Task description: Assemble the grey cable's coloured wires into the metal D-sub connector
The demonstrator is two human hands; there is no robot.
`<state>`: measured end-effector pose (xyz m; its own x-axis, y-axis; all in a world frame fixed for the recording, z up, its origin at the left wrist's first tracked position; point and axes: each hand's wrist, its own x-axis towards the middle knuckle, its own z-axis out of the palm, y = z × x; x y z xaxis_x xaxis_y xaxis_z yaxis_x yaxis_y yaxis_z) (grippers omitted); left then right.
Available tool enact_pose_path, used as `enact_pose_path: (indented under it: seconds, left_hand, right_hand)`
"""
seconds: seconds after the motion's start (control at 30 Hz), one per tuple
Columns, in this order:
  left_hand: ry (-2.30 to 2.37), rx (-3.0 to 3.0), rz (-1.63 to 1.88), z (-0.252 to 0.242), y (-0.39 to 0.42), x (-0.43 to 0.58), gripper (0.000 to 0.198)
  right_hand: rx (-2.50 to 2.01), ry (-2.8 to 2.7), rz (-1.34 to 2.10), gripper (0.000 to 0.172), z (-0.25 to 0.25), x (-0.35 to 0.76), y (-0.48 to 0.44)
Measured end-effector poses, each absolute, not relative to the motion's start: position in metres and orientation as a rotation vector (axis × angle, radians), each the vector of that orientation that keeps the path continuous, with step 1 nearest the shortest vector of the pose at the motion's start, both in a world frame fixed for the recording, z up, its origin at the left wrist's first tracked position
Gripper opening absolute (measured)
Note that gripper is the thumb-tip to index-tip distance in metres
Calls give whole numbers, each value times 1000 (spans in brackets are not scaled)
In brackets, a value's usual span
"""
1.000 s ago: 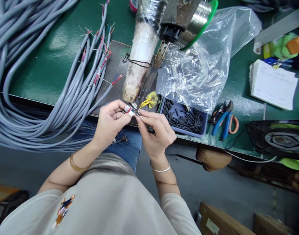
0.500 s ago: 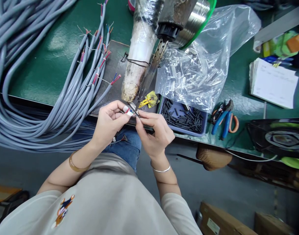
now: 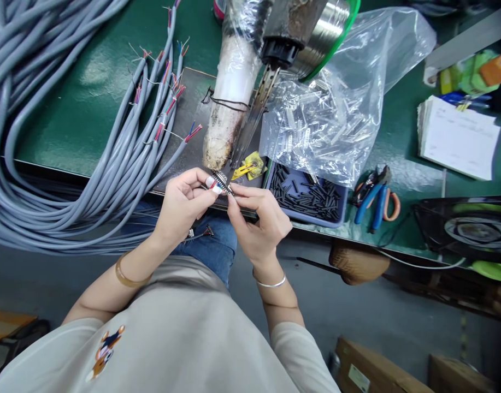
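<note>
A small metal multi-pin connector (image 3: 222,181) is held between my hands at the bench edge. My left hand (image 3: 188,201) is closed, its thumb and finger pinching thin coloured wires (image 3: 214,185) against the connector's pin side. My right hand (image 3: 258,218) is closed on the connector's lower right end; its curled fingers hide part of it. Just above the connector ends the long shaft of a fixed soldering iron (image 3: 252,117), pointing down; whether its tip touches the pins I cannot tell. Beside it a wrapped white tube (image 3: 230,103) slants down to a scorched end.
Grey cables (image 3: 111,180) with stripped ends lie left. A blue tray (image 3: 341,213) of short black tubes sits right, under a clear bag (image 3: 328,120) of small parts. Farther right are blue-handled pliers (image 3: 369,204) and a paper stack (image 3: 459,136). A solder spool (image 3: 330,33) stands behind.
</note>
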<state>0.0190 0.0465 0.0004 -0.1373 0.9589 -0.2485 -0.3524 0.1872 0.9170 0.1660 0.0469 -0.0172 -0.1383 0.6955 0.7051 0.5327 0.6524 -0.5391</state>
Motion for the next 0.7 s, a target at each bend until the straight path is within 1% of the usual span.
enact_pose_path:
  seconds: [0.7]
  left_hand:
    - [1175, 784, 1377, -2, 46, 22, 18]
  right_hand:
    - [-956, -1825, 134, 19, -20, 164, 47]
